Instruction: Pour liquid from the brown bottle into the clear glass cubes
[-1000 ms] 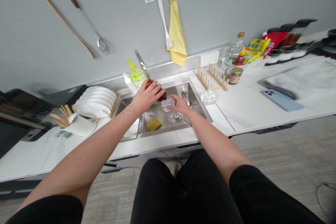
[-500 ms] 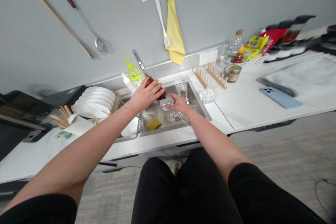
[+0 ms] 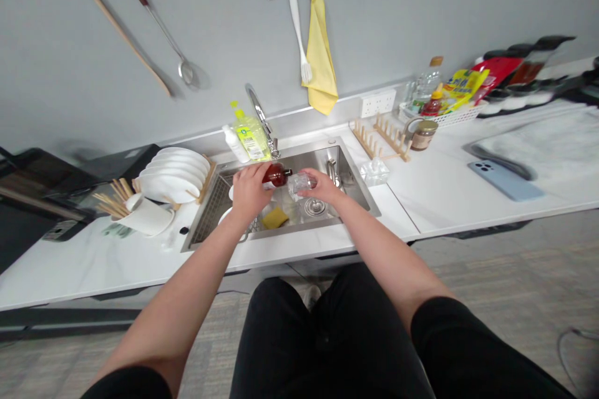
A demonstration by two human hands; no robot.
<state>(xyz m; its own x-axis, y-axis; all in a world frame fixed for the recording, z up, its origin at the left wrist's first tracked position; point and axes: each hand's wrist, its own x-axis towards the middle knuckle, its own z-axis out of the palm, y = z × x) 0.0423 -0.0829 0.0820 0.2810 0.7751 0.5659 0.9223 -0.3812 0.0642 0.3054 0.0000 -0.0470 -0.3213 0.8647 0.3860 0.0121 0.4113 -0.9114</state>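
Note:
Over the steel sink, my left hand is closed round a reddish-brown bottle tipped on its side, its neck pointing right. My right hand grips a clear glass held just beside the bottle's mouth. Both are above the drain. A yellow sponge lies on the sink floor below my left hand. The tap curves up behind the bottle.
White plates in a wooden rack and a cup of chopsticks stand left of the sink. Dish soap bottle by the tap. On the right: an empty wooden rack, a jar, a basket of packets, a phone.
My left hand has dropped lower and nearer, and the bottle now lies more horizontal with more of it showing. The glass in my right hand stays close by. The camera shifted slightly.

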